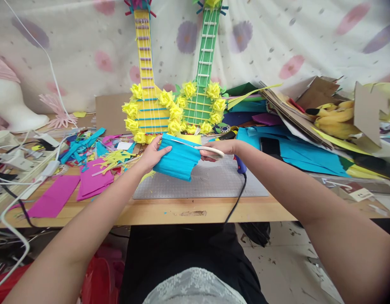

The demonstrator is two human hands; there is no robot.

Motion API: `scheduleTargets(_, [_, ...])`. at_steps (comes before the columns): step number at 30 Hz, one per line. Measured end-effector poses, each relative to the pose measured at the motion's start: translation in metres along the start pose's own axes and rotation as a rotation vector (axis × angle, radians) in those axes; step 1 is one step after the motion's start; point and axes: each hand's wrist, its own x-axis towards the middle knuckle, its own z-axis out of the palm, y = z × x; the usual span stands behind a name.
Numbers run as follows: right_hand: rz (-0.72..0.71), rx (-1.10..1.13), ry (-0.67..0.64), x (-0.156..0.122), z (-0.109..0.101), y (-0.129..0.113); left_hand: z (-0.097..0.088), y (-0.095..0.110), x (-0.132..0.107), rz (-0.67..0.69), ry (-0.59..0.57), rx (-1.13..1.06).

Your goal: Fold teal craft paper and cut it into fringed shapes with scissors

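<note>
The left hand [154, 154] pinches the crinkly bright blue paper sheet [177, 164] by its far left side, thumb on top. The right hand [220, 147] is wrapped around the white handles of the scissors [199, 147]. The sheet is between the two hands, over the grey grid mat [201, 190]. The scissors' long line runs left and a little far, along the sheet's far edge, with the tips pointing at the left thumb. I can't tell how wide the blades are open.

Just right of the mat's middle is a blue-handled tool with a black cord [241, 165], near the right arm. Close behind the sheet stand a yellow toy guitar with yellow paper flowers [153, 114] and a green one [197, 107], which block the far side. Pink paper pieces [95, 179] lie left; a flat black phone [270, 147] lies right.
</note>
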Motion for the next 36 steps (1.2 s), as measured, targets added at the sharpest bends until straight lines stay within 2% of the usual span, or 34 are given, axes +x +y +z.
scheduleTargets(4, [0.041,-0.014,0.046,0.000,-0.001,0.000,-0.002,0.000,-0.001,-0.009,-0.017,0.005])
scheduleTargets(14, [0.084,-0.004,0.049,-0.004,-0.007,-0.003,0.000,0.002,-0.002,-0.018,-0.032,0.029])
scheduleTargets(21, [0.073,0.011,0.043,-0.004,-0.006,0.003,0.000,0.005,-0.003,-0.039,0.004,0.040])
scheduleTargets(25, [0.034,-0.006,-0.050,-0.006,-0.007,0.001,0.001,0.005,-0.004,-0.012,0.001,0.070])
scheduleTargets(29, [0.077,-0.002,-0.111,-0.004,-0.010,-0.004,0.003,0.003,-0.003,0.022,-0.004,0.068])
scheduleTargets(36, [0.123,-0.082,-0.051,0.003,-0.010,-0.011,0.011,0.002,-0.001,0.096,-0.020,0.125])
